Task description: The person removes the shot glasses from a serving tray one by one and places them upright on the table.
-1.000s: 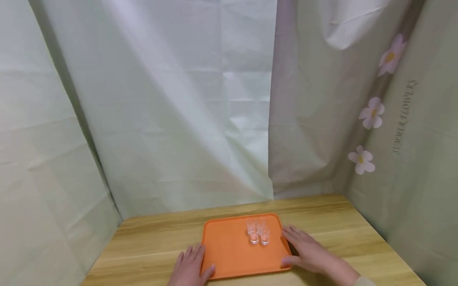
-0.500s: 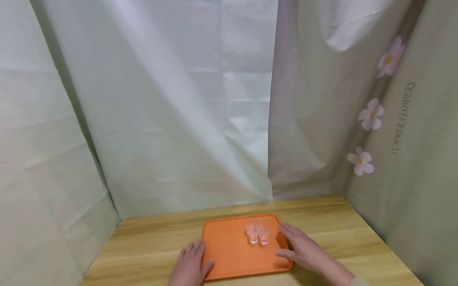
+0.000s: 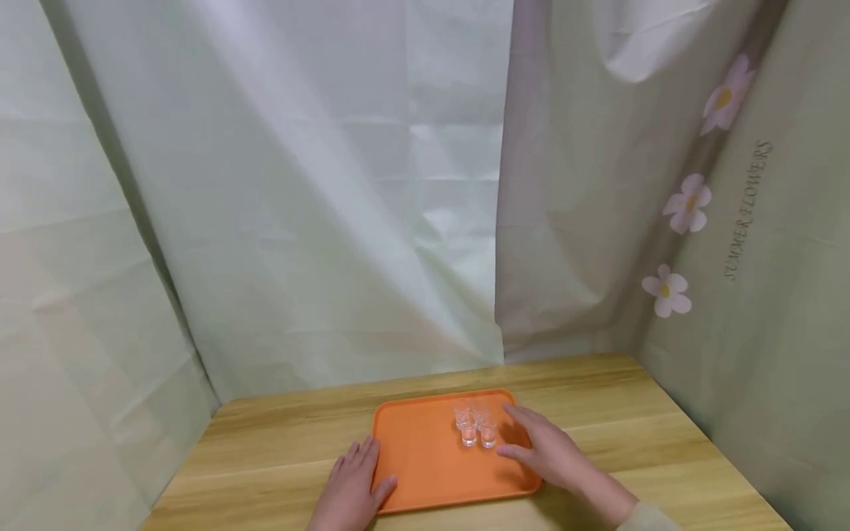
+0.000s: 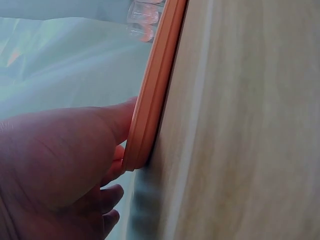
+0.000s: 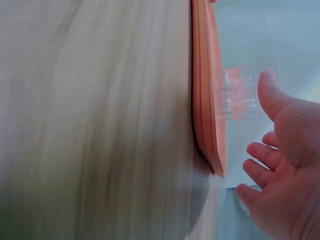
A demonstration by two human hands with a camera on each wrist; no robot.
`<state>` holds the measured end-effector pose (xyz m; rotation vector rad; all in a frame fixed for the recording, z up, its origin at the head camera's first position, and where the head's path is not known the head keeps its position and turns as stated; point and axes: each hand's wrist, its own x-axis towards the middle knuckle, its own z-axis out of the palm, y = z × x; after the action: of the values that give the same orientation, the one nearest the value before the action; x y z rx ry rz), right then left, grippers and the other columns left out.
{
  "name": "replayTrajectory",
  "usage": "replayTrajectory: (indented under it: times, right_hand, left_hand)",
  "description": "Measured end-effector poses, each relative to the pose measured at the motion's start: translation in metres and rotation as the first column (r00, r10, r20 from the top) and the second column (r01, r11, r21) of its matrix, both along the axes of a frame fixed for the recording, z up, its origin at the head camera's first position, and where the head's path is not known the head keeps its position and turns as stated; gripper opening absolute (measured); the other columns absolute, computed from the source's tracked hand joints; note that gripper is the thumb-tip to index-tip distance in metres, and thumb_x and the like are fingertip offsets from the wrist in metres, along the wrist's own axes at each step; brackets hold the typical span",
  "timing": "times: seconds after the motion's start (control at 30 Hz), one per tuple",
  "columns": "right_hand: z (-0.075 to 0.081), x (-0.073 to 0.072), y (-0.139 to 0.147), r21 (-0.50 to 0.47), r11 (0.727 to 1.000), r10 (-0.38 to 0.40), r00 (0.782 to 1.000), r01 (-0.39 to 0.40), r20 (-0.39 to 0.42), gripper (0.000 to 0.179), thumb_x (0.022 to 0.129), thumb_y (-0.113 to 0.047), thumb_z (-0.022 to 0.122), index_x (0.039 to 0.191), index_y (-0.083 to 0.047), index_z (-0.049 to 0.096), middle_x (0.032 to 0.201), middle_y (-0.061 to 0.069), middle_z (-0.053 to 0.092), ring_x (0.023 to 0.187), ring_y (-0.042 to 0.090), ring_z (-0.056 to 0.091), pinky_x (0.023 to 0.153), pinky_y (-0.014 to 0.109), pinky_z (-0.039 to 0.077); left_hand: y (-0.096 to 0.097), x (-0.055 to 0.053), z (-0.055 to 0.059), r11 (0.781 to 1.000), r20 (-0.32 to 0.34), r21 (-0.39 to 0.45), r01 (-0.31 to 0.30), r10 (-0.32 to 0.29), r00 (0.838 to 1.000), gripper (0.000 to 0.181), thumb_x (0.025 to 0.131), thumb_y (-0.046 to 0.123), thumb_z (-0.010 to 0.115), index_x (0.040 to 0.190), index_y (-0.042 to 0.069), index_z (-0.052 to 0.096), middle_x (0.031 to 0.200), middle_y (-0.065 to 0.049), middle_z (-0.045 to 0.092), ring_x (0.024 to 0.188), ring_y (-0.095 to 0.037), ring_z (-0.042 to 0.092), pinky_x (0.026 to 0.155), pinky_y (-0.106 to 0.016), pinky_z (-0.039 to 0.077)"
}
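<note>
An orange tray (image 3: 425,464) lies on the wooden table, and several small clear glasses (image 3: 468,435) stand together on its right half. My left hand (image 3: 348,487) rests at the tray's left side, fingers extended along the edge and thumb over the near left corner; the left wrist view shows the thumb at the rim (image 4: 147,110). Over the tray's right part, my right hand (image 3: 551,450) has thumb and fingers spread, close beside the glasses. The right wrist view shows this hand (image 5: 295,145) holding nothing, its thumb pointing up near the glasses (image 5: 237,95).
Wood-grain tabletop (image 3: 279,457) surrounds the tray on all sides. Pale curtains (image 3: 345,221) hang behind the table and along both sides. The right one (image 3: 783,332) carries printed flowers and lettering.
My right hand has left the tray's right edge and moved inward over the tray, toward the glasses. The left hand stays at the left edge; tray and glasses keep their places.
</note>
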<state>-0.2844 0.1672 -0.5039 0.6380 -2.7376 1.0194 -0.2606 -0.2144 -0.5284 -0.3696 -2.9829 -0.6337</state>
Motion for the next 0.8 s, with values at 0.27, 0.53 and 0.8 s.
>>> replayTrajectory:
  times: [0.27,0.53,0.8]
  right_hand:
    - [0.001,-0.010,-0.012,-0.127,0.987,-0.094,0.992,0.103,0.079,0.072,0.095,-0.038,0.090,0.152,-0.002,0.065,0.150,0.017,0.067,0.145,0.045,0.056,0.118,0.066,0.044]
    - [-0.001,-0.011,-0.019,-0.192,0.974,-0.099,0.988,0.120,0.119,0.064,0.093,-0.031,0.093,0.145,-0.002,0.069,0.144,0.015,0.070,0.140,0.043,0.060,0.117,0.065,0.045]
    - [-0.008,-0.012,-0.022,-0.216,0.971,-0.071,0.989,0.099,0.131,0.063,0.093,-0.029,0.093,0.144,0.000,0.069,0.141,0.017,0.072,0.133,0.042,0.066,0.113,0.064,0.049]
  left_hand:
    - [-0.001,-0.003,-0.001,1.000,-0.025,0.000,0.017,-0.017,1.000,0.080,0.103,0.041,0.080,0.156,-0.012,0.052,0.162,-0.033,0.050,0.152,-0.058,0.042,0.122,-0.075,0.031]
    - [0.001,-0.001,-0.001,1.000,-0.026,0.012,0.019,-0.018,0.999,0.080,0.103,0.041,0.080,0.157,-0.012,0.052,0.163,-0.033,0.049,0.151,-0.058,0.042,0.121,-0.076,0.030]
    - [-0.003,0.005,-0.002,1.000,-0.003,0.020,0.005,-0.005,1.000,0.079,0.103,0.042,0.078,0.158,-0.009,0.053,0.165,-0.029,0.049,0.152,-0.058,0.042,0.121,-0.079,0.025]
